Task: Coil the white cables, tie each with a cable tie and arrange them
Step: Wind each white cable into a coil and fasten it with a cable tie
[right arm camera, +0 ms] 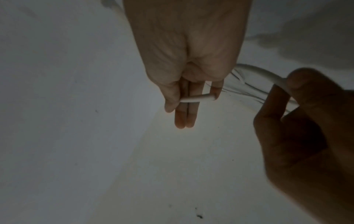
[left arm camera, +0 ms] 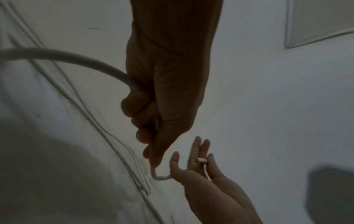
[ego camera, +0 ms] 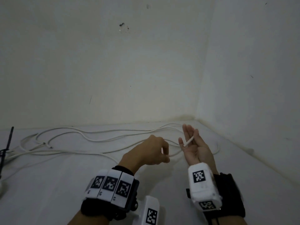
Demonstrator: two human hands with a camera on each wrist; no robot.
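Observation:
Long white cables [ego camera: 97,140] lie in loose loops across the white surface by the wall. My left hand [ego camera: 152,150] is fisted round one cable [left arm camera: 76,59], which runs through the fist and out at the fingertips. From there a short bend leads to my right hand [ego camera: 191,143]. That hand is palm up with straight fingers. The cable end [right arm camera: 197,98] lies across the two middle fingers, tucked under the outer finger and touching the thumb. The hands hover close together above the surface near the corner.
Black cable ties [ego camera: 6,146] lie at the far left edge, one sticking upward. Walls close off the back and the right side, meeting in a corner [ego camera: 194,117]. A white marker block [ego camera: 151,211] sits near the front edge between my wrists.

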